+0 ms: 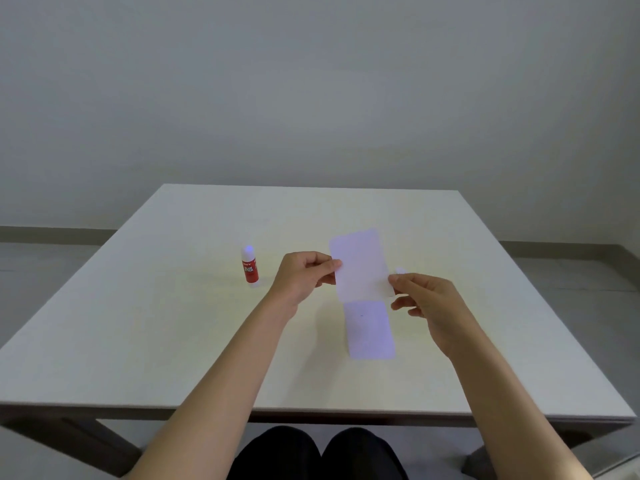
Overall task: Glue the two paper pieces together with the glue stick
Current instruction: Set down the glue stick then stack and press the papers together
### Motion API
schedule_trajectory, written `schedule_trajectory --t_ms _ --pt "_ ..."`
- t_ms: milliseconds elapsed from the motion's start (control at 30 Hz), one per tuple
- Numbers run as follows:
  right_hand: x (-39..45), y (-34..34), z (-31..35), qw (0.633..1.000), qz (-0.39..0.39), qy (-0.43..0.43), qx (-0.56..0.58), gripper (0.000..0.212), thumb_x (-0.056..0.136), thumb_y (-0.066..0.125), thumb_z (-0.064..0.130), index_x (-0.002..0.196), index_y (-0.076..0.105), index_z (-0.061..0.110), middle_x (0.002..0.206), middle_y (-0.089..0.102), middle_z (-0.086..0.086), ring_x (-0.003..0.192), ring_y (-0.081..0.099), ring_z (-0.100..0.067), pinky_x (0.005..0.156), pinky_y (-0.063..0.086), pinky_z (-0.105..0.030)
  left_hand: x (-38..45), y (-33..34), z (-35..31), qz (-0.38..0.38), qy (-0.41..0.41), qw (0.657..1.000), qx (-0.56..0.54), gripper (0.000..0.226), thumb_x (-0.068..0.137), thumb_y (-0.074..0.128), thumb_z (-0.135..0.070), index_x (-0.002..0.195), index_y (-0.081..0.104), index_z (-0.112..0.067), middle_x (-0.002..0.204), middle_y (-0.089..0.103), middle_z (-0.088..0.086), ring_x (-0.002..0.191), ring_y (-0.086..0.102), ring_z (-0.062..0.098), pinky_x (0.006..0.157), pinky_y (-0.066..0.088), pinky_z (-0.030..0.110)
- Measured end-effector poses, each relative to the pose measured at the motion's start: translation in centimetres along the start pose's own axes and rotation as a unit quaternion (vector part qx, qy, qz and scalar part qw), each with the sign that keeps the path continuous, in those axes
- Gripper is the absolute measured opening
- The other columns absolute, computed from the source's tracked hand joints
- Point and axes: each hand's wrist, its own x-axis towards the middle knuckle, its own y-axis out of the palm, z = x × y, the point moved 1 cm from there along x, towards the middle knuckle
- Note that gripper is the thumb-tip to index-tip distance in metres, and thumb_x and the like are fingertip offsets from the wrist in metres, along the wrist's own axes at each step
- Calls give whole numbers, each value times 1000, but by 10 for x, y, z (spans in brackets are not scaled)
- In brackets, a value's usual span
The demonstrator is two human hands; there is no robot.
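Paper piece [360, 265] between left hand [301, 275] and right hand [429, 299]

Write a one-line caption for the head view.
Both hands hold one paper above another; glue stick stands left.

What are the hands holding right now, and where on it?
The upper paper piece, pinched by both hands: left hand at its left edge, right hand at its lower right corner. The other paper piece and glue stick are untouched.
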Motion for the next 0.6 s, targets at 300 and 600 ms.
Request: schedule_trajectory --t_ms 300,600 --pt "16 -15 -12 997 -6 9 -82 24 80 69 8 58 68 15 55 66 7 43 49 -6 44 36 -10 -2 13 19 -19 -17 1000 15 12 72 79 -12 77 73 -3 78 76 3 69 74 19 75 55 18" --pt "15 -14 -54 990 0 97 -106 12 76 73 5 67 68 -2 50 59 -4 42 48 -15 44 36 -23 -10 24 50 -8 -56 994 93 11 68 82 -11 67 71 -8 66 74 0 61 73 15 61 49 12"
